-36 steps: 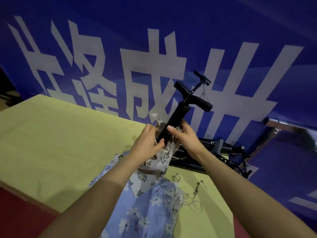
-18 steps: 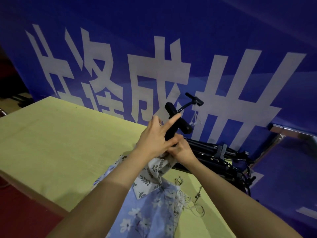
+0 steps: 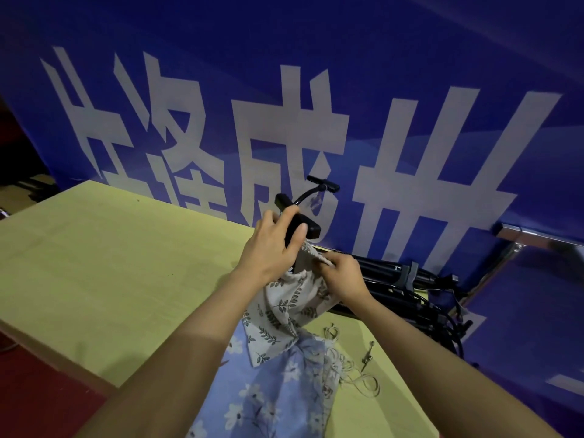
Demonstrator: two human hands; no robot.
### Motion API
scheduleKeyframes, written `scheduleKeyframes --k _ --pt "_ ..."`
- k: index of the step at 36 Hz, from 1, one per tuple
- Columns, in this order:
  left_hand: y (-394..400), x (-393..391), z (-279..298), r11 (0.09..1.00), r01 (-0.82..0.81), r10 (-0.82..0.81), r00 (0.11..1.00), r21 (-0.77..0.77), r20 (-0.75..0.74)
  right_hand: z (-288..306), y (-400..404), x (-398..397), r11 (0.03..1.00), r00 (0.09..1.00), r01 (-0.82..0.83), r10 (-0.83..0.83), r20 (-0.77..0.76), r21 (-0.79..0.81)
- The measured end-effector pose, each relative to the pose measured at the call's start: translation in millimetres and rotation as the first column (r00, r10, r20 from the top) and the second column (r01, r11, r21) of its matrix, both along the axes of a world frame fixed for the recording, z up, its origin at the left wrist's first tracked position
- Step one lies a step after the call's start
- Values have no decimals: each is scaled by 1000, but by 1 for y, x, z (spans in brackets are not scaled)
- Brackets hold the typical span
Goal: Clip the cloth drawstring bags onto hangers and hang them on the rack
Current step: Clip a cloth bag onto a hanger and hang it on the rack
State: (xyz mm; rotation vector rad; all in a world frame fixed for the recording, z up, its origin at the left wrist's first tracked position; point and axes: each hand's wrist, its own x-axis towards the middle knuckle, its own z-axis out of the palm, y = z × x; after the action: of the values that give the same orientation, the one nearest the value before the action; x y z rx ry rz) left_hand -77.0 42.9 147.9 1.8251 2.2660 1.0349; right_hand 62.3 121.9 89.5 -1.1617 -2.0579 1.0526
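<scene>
Gripping black hanger (image 3: 298,223): left hand (image 3: 268,248) fingers curled | right hand (image 3: 343,275) fingers pinching leaf-print bag (image 3: 290,305)

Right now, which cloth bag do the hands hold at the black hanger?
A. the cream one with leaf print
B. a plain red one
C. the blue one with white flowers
A: the right hand pinches the leaf-print bag top beside the black hanger, gripped by the left hand.

Left hand (image 3: 268,248) grips hanger (image 3: 298,224), right hand (image 3: 343,276) — bag (image 3: 290,305)

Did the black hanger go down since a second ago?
Yes. The black hanger sank toward the yellow table, judged against the white banner letters.
</scene>
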Motion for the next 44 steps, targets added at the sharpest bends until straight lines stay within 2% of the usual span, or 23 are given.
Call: scheduleKeyframes --k 3,6,8,15,20,25,29,32,35,39,41,44 --pt "2 2 3 999 -32 32 999 -2 -18 6 3 0 997 999 17 -20 36 70" --pt "4 3 3 999 -34 33 999 -4 -29 15 4 0 999 999 -37 38 -21 32" --pt "5 2 3 999 -40 40 999 1 -16 17 4 -1 995 996 -93 93 8 42" --pt "3 -7 3 996 -17 2 987 91 162 13 0 -7 997 997 -80 80 4 13" --pt "0 -10 -5 988 -39 11 983 148 185 14 -5 -8 993 995 -85 81 53 85" --pt "2 -7 -4 988 -66 46 989 139 138 19 1 -13 967 999 14 -27 46 253" --pt "4 -4 0 988 -104 94 991 111 99 33 1 -12 986 999 21 -13 -51 165" --pt "5 -4 4 980 -163 168 985 117 -34 43 2 -6 991 996 -1 12 -84 136" --pt "8 -4 8 989 -81 98 985 121 -144 51 3 0 996 993 -36 45 -112 81" --pt "14 -2 16 987 14 2 995 160 -98 62 2 8 988 992 -117 121 -35 105" --pt "15 -3 17 982 50 -18 985 182 -174 65 5 11 978 987 -163 162 17 131" --pt "17 -3 13 985 129 -92 953 113 -289 70 6 17 976 985 -174 173 21 132"
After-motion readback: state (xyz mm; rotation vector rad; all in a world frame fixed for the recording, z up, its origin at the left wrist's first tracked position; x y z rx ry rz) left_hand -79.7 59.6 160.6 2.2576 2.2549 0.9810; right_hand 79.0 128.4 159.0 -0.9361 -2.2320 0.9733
